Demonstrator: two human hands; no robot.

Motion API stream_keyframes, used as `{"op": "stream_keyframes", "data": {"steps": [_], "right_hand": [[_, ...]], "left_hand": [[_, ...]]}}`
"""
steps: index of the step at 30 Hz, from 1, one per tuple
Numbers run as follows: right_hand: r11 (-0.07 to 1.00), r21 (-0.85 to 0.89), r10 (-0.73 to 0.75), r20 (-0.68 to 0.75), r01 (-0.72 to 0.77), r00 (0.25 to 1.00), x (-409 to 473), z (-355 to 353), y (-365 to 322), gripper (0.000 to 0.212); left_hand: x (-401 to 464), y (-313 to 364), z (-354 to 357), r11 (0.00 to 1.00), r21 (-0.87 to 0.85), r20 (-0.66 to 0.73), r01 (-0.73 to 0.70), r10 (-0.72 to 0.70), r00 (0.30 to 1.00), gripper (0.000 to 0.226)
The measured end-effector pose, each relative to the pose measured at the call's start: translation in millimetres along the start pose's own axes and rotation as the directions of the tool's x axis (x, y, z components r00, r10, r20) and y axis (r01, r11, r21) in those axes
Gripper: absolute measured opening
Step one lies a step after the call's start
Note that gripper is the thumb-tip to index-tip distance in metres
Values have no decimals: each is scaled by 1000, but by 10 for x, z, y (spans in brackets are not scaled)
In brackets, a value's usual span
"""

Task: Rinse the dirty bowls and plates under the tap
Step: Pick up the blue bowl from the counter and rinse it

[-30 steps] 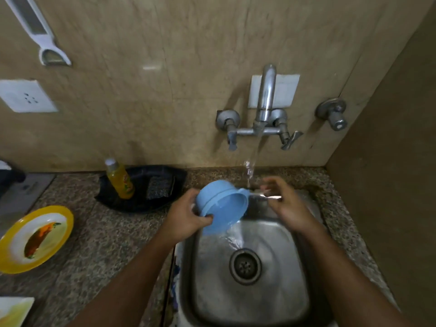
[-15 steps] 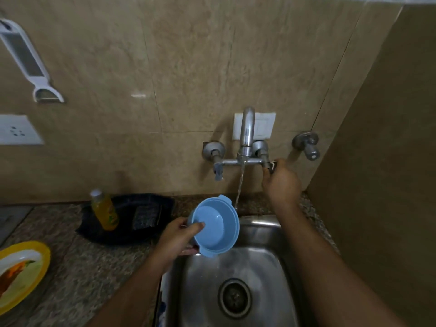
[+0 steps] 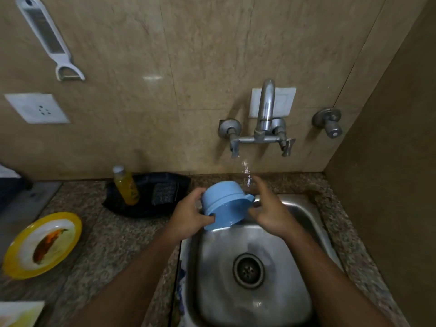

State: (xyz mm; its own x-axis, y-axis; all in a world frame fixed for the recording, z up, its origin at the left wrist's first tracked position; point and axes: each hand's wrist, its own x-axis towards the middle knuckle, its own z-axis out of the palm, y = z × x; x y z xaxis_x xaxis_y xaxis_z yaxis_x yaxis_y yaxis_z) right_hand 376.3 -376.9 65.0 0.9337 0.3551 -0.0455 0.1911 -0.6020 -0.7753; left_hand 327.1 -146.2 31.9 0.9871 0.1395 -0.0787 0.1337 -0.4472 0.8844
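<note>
A light blue bowl [image 3: 223, 205] is held tilted over the back edge of the steel sink [image 3: 304, 300], its mouth turned down toward the basin. My left hand [image 3: 188, 213] grips its left rim. My right hand [image 3: 269, 208] is at the bowl's right side with fingers spread, under a thin stream of water [image 3: 245, 172] that falls from the wall tap [image 3: 264, 123]. A yellow-rimmed plate [image 3: 42, 245] smeared with orange food residue lies on the counter at far left.
A yellow bottle [image 3: 125, 185] and a scrub pad [image 3: 165, 191] sit in a black tray behind the counter. A second valve [image 3: 329, 122] is on the wall at right. A white peeler [image 3: 49, 38] hangs above a socket. A pale plate corner [image 3: 18, 313] shows bottom left.
My right hand left the tap's right handle and came down beside the bowl. My left hand turned the bowl from mouth-up to mouth-down. Water still runs.
</note>
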Motion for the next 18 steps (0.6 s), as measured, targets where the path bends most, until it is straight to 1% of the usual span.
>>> {"op": "stream_keyframes", "data": {"steps": [1, 2, 3, 5, 8, 9, 12, 15, 18], "right_hand": [[1000, -7, -14, 150, 15, 989, -6, 43, 24, 91], [999, -43, -22, 192, 31, 981, -5, 63, 39, 93], [996, -86, -25, 156, 38, 987, -3, 73, 42, 91], [981, -184, -61, 25, 64, 998, -8, 83, 51, 82], [928, -346, -161, -48, 135, 986, -98, 109, 58, 81], [925, -351, -174, -55, 144, 983, -134, 116, 61, 81], [953, -270, -170, -92, 139, 981, -219, 143, 85, 79], [946, -297, -166, -88, 133, 982, -243, 193, 149, 78], [961, -253, -141, -117, 108, 983, -276, 206, 170, 78]], "left_hand": [[-4, -10, -9, 1000, 6, 0, -29, 29, 1000, 61], [-8, -5, -22, 998, 10, 2, -57, 57, 998, 64], [-14, 9, -34, 996, 5, 9, -85, 85, 996, 66], [-22, 42, -47, 990, 7, 36, -139, 139, 990, 70], [-49, 90, -30, 974, 53, 78, -220, 215, 973, 76], [-58, 94, -19, 965, 80, 76, -249, 243, 967, 76], [-85, 116, 3, 926, 182, 81, -330, 321, 944, 74], [-114, 70, 52, 899, 254, 85, -356, 346, 934, 73], [-125, 43, 86, 878, 304, 78, -371, 365, 928, 72]]}}
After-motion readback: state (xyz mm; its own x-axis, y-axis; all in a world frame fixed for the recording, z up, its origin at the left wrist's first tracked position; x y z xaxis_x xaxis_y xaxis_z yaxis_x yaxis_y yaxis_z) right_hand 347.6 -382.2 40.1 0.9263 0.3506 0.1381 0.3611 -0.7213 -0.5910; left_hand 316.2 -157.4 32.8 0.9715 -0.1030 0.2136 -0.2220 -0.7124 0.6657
